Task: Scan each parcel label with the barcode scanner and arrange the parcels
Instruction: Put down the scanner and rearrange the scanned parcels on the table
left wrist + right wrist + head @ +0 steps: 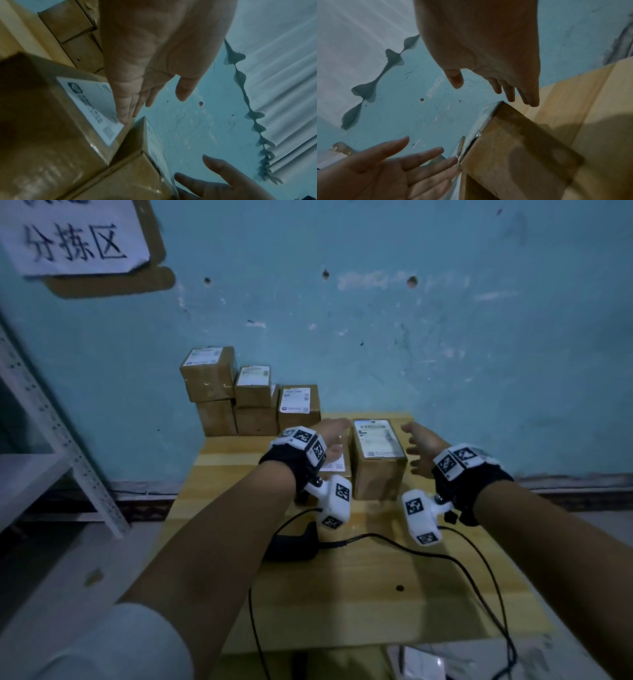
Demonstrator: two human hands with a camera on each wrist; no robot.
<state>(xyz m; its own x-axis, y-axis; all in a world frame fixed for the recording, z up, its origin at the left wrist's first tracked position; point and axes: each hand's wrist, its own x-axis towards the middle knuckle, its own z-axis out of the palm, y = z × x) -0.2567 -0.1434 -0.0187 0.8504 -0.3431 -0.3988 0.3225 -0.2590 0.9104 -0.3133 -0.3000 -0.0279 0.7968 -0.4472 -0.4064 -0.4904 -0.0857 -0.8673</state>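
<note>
tall parcel (378,460) upright on table (376,594), far centre, label (376,438) face up. lower parcel (337,465) touching its 9 o'clock side, mostly hidden under left hand (330,436). left hand flat, fingers straight, over lower parcel's label, little-finger tip (124,119) at the seam between the two parcels; holding nothing. right hand (423,448) at 3 o'clock of tall parcel, fingers spread and straight, just beside its side, contact unclear; holding nothing. scanner (294,542) lying on table at 7 o'clock of tall parcel, well apart from both hands, black cable (455,559) trailing toward 5 o'clock. stack (239,395) of five parcels at 11 o'clock against blue wall (411,337), stepped down left to right, labels up. paper sign (72,237) on wall at far 10 o'clock. white shelf (44,446) at 9 o'clock.
</note>
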